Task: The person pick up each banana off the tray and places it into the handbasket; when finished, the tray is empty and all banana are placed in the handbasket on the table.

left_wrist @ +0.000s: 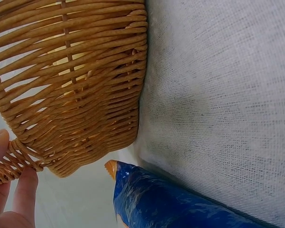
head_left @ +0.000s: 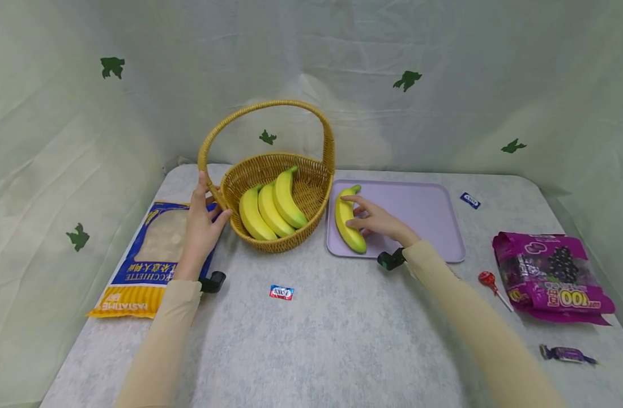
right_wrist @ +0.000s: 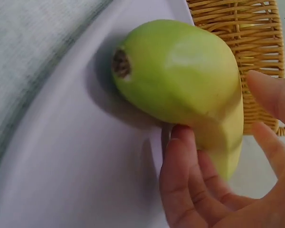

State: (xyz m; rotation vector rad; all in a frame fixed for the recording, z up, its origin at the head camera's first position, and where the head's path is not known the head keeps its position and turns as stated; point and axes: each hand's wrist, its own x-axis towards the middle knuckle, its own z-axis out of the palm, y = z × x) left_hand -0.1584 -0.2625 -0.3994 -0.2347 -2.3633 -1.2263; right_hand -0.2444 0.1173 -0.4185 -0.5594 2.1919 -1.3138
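Wicker forms the handled basket (head_left: 281,195) that stands near the far edge of the tabletop (head_left: 342,328), left of its middle, with three yellow bananas (head_left: 271,207) lying side by side inside it. The left hand (head_left: 201,226) rests against the basket's left side where the handle meets the rim; in the left wrist view its fingers (left_wrist: 23,190) lie fairly straight against the woven handle base, not wrapped round it. Just beside the basket on its right sits a lilac tray (head_left: 418,209), and a single banana (head_left: 348,220) lies along the tray's left edge. The right hand (head_left: 380,222) is on this banana, its fingers (right_wrist: 180,175) curled round the fruit from below with the thumb at the other side, as the right wrist view shows.

Under the left forearm, toward the left edge, lies a blue and yellow pasta bag (head_left: 148,258). A small wrapped sweet (head_left: 281,292) lies toward the near middle. Toward the right edge are a purple snack bag (head_left: 551,275), a red lollipop (head_left: 489,280) and a purple wrapped candy (head_left: 566,355); a small blue packet (head_left: 470,200) lies just beyond the tray's far right corner.
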